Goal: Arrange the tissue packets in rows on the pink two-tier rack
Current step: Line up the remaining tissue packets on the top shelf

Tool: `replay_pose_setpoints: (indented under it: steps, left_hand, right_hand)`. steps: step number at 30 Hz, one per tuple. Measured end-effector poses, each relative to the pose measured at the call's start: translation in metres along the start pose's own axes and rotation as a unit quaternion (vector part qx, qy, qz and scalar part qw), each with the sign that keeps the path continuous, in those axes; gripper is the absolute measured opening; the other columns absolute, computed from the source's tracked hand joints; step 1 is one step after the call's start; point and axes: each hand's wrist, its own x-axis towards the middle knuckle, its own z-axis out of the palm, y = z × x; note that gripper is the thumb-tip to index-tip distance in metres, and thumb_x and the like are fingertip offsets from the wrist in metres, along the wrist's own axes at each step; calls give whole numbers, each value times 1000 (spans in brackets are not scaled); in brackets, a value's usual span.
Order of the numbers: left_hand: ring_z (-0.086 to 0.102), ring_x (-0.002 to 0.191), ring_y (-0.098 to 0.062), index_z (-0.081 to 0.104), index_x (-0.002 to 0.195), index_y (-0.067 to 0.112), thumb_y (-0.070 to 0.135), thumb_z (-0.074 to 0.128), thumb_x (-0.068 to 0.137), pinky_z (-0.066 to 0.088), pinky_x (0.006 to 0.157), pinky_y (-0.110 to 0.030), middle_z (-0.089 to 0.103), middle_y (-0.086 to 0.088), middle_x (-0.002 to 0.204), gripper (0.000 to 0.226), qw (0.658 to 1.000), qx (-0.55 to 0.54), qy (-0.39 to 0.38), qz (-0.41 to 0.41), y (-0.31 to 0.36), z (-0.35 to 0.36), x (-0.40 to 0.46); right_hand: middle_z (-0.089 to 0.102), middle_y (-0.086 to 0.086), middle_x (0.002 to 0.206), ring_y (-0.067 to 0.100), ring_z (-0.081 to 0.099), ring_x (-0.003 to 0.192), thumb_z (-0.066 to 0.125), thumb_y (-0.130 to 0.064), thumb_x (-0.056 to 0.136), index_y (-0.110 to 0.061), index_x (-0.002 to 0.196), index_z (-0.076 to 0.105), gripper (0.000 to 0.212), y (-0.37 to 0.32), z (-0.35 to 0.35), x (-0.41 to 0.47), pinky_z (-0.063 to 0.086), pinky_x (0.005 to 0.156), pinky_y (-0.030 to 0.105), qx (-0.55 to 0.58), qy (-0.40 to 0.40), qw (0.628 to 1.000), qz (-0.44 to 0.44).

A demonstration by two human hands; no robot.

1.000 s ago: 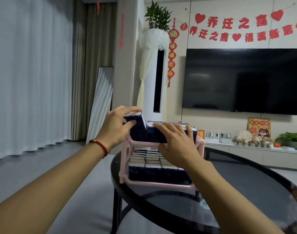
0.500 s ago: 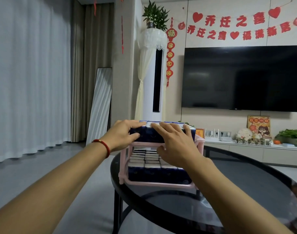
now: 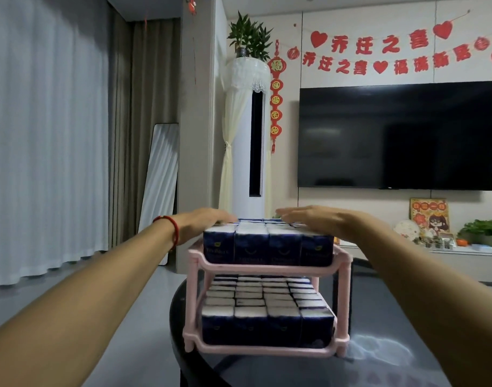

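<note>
The pink two-tier rack point(image 3: 196, 297) stands on a dark round glass table point(image 3: 379, 367). Dark blue tissue packets with white tops fill both tiers in rows: the upper row point(image 3: 267, 248) and the lower rows point(image 3: 264, 311). My left hand point(image 3: 204, 222) lies flat on the left side of the upper packets, fingers straight. My right hand point(image 3: 309, 219) lies flat on the right side of the same packets. Neither hand holds a packet. The far ends of the upper rows are hidden behind the hands.
The table edge curves close in front of the rack. Beyond it stand a white tower air conditioner point(image 3: 247, 152) with a plant on top, a wall television point(image 3: 395, 135), a low cabinet point(image 3: 462, 258) with ornaments, a leaning mirror point(image 3: 159, 185) and curtains point(image 3: 43, 135).
My left hand pushed a raised packet down into the upper row. Both hands then flattened onto the packet tops. The camera dropped lower and nearer to the rack.
</note>
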Motion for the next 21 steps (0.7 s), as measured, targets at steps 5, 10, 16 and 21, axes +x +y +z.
replay_pose_setpoints:
  steps: [5, 10, 16, 21]
  left_hand:
    - [63, 106, -20, 68, 118, 16, 47, 37, 109, 42, 96, -33, 72, -8, 113, 45, 998, 54, -21, 16, -3, -5, 6]
    - [31, 152, -18, 41, 156, 27, 60, 45, 98, 11, 128, -50, 34, 6, 165, 66, 997, -39, -8, 60, -8, -7, 11]
    - [57, 133, -19, 50, 152, 26, 67, 34, 87, 26, 124, -48, 54, 2, 153, 78, 991, -70, -111, 34, -3, -4, 26]
    - [64, 125, -20, 58, 145, 23, 57, 26, 103, 40, 116, -42, 61, -3, 146, 63, 986, -134, -88, 50, -13, -2, 25]
  right_hand:
    - [77, -11, 110, 14, 70, 108, 45, -71, 90, -33, 114, 75, 53, 7, 1, 9, 37, 112, 46, 4, -22, 999, 29]
    - [43, -16, 158, 8, 34, 148, 27, -62, 98, -33, 146, 55, 63, 26, -10, 5, 15, 124, 40, 149, -8, 988, -38]
    - [51, -13, 153, 12, 52, 134, 30, -67, 91, -38, 128, 71, 62, 33, -1, 21, 24, 124, 42, 167, -5, 986, -17]
    - [49, -9, 155, 18, 55, 134, 33, -73, 91, -39, 130, 69, 63, 34, 5, 12, 31, 121, 44, 220, -20, 975, -16]
